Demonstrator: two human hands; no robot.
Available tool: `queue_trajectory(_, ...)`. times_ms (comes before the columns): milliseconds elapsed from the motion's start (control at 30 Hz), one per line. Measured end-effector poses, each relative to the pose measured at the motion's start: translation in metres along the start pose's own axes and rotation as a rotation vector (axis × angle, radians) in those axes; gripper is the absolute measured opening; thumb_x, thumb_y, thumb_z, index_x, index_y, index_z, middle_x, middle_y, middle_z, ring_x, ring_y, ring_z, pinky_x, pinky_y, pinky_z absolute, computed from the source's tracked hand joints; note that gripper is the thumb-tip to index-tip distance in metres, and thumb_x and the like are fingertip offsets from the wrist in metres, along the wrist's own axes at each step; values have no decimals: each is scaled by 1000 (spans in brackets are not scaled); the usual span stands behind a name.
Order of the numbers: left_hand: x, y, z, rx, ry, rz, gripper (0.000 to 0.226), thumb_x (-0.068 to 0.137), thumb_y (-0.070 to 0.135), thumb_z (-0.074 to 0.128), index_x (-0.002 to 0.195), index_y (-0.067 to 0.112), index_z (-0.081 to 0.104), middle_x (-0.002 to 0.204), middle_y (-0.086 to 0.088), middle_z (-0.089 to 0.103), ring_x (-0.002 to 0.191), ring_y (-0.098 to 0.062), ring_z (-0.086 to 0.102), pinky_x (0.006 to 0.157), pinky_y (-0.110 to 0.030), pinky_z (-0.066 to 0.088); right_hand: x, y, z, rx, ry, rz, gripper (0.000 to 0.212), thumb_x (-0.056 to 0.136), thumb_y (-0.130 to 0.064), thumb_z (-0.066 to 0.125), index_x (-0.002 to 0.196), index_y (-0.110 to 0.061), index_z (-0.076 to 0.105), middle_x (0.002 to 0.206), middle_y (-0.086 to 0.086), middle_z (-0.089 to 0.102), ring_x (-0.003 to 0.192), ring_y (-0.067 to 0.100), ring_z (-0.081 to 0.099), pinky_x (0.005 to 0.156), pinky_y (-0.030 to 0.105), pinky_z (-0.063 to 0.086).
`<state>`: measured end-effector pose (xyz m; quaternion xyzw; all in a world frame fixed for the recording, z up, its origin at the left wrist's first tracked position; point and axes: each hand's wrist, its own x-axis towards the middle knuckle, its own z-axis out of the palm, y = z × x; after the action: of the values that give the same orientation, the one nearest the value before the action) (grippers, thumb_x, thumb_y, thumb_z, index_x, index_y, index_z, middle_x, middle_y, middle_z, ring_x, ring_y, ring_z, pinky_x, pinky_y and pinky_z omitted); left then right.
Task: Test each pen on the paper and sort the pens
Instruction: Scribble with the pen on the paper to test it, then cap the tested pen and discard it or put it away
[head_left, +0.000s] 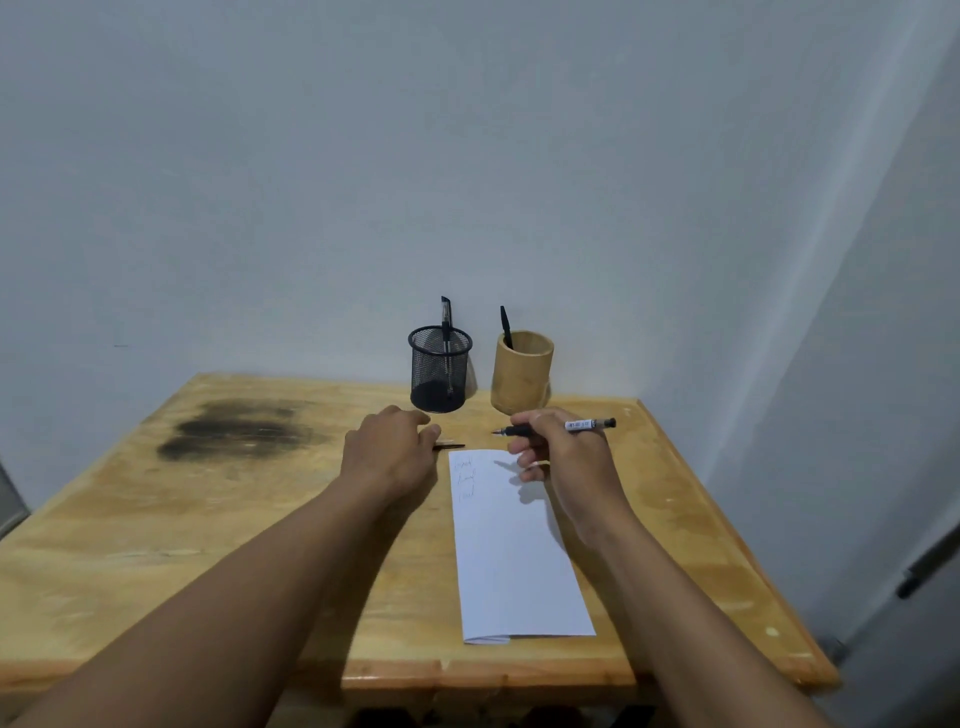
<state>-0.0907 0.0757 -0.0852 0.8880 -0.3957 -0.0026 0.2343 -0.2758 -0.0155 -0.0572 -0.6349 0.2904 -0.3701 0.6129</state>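
table (218, 525): glossy wood | left cup (439, 370): black mesh | right cup (521, 375): matt wood | paper (514, 566): smooth

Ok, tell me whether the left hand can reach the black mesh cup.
Probably yes: the left hand sits just in front of the mesh cup, with only bare table between them.

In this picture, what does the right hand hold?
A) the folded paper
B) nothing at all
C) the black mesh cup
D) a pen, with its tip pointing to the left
D: the right hand grips a pen above the far end of the paper, with the pen's tip pointing left.
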Motion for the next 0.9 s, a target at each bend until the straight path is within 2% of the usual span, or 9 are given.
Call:
queue_trajectory(133,3,1,6,113,54,65,23,98,38,52,109,33,72,112,2,68,109,-27,56,82,-39,41,3,8,-3,-32,28,-12,17,100,-15,57,97,-3,68,70,12,69,58,16,59,57,32,56)
queue_trajectory(333,-8,-2,-4,-264,98,107,8,93,25,62,93,29,69,91,9,72,88,-16,64,77,-36,53,3,11,-3,69,22,2,11,95,-18,69,96,-8,74,77,7,75,66,11,65,63,26,57)
queue_trajectory(433,-18,4,-16,-449,84,129,10,92,18,64,90,25,71,87,10,71,85,-7,64,74,-28,51,3,8,1,39,67,-25,15,93,-27,72,99,-13,77,90,0,77,82,9,70,65,25,58)
queue_trajectory(500,-22,7,-23,-498,78,171,11,91,17,66,87,26,70,85,11,71,84,-3,64,71,-23,49,1,5,3,62,80,-23,15,93,-26,72,101,-14,77,98,0,76,93,12,70,67,24,58)
queue_trajectory(667,-30,18,-38,-525,80,266,6,90,19,70,90,23,74,87,14,73,83,2,65,67,-8,43,-4,-6,4,88,81,-16,12,93,-23,72,100,-15,77,100,1,77,99,15,70,72,29,59)
queue_trajectory(800,-36,29,-43,-540,76,298,6,91,22,70,89,26,74,87,14,73,84,2,65,67,-7,41,-8,-11,3,72,43,-32,9,93,-23,71,97,-18,77,103,3,77,101,18,70,74,32,59)
queue_trajectory(900,-36,33,-45,-619,52,278,6,91,22,69,89,25,74,87,11,75,86,-3,67,73,-15,47,-10,-15,2,76,22,-35,8,93,-21,72,97,-18,77,103,5,77,101,19,69,76,34,61)
